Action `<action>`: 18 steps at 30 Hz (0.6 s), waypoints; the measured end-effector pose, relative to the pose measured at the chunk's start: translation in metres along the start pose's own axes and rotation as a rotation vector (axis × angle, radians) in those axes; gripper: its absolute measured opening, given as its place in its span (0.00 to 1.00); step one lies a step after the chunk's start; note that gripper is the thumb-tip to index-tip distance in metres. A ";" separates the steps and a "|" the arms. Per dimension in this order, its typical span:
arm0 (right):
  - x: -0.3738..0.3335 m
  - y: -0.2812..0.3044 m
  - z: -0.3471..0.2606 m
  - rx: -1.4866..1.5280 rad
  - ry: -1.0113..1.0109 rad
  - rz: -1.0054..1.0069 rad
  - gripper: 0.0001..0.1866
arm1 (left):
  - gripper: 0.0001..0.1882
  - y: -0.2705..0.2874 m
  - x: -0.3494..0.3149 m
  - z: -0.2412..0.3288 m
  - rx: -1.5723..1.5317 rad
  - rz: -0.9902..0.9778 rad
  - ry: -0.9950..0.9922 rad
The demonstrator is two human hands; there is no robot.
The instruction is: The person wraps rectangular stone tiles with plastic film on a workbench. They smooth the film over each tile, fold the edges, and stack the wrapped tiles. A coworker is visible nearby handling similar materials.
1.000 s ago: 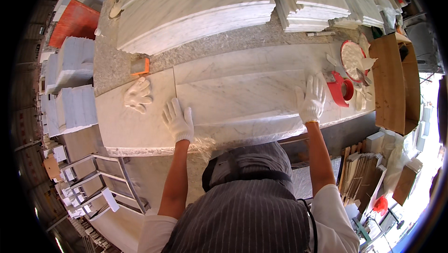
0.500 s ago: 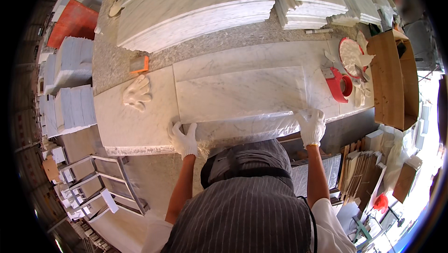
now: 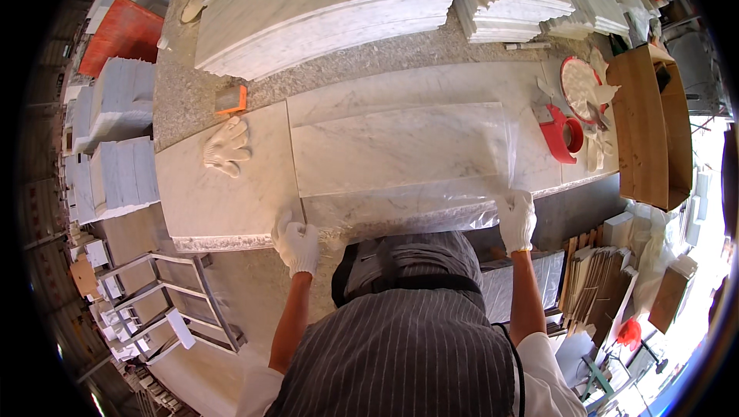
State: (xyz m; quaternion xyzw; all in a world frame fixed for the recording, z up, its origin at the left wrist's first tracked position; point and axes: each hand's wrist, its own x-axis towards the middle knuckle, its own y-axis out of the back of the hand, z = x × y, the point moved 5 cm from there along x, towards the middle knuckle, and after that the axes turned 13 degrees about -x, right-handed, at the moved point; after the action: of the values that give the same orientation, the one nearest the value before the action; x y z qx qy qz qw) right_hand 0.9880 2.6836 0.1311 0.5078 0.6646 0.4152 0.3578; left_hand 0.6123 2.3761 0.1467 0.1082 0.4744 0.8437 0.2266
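Hands gripping clear film, marble slab just beyond.

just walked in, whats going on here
A person's gloved left hand and right hand seem to pinch the near edge of some clear plastic film. A pale veined slab lies flat just beyond, with film showing along its near and right edges. A red tape dispenser sits to the right, a spare glove to the left.

We are looking from the wearer's head through one fisheye, facing steeply down past the torso; the left hand and right hand are showing near, stacked slabs lying farther off; straight edges are bowing.
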 end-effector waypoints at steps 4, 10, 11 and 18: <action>-0.001 -0.002 0.002 0.027 -0.003 0.020 0.10 | 0.14 0.006 0.010 0.021 0.011 0.064 -0.178; 0.003 -0.003 0.010 0.107 -0.109 -0.089 0.09 | 0.27 -0.026 0.074 0.071 -0.001 0.186 -0.305; 0.004 -0.002 0.014 0.151 -0.136 -0.091 0.09 | 0.28 -0.036 0.080 0.069 -0.004 0.213 -0.290; 0.001 -0.006 0.016 0.432 -0.249 -0.018 0.12 | 0.16 -0.056 0.086 0.041 -0.216 0.187 -0.290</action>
State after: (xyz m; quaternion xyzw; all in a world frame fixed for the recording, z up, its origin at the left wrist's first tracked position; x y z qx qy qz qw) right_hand 0.9997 2.6866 0.1196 0.6139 0.6931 0.1947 0.3238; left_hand 0.5690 2.4738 0.1179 0.2473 0.3316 0.8826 0.2235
